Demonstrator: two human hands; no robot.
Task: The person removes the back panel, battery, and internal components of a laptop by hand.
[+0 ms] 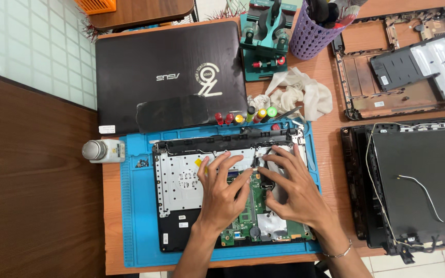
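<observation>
Both hands, the left hand (222, 191) and right hand (293, 185), rest open, fingers spread, on the opened laptop base (181, 180) over the blue mat (135, 216).

Screwdrivers (245, 118) and a white rag (297, 93) are blocking beyond the fingertips — blue mat (136, 226) is lying open left of them.

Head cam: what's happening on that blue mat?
A person has both bare hands on an opened laptop base lying on the blue mat. The left hand and right hand rest flat over the exposed green circuit board, holding no tool. A closed black laptop lies behind; screwdrivers lie between.
</observation>
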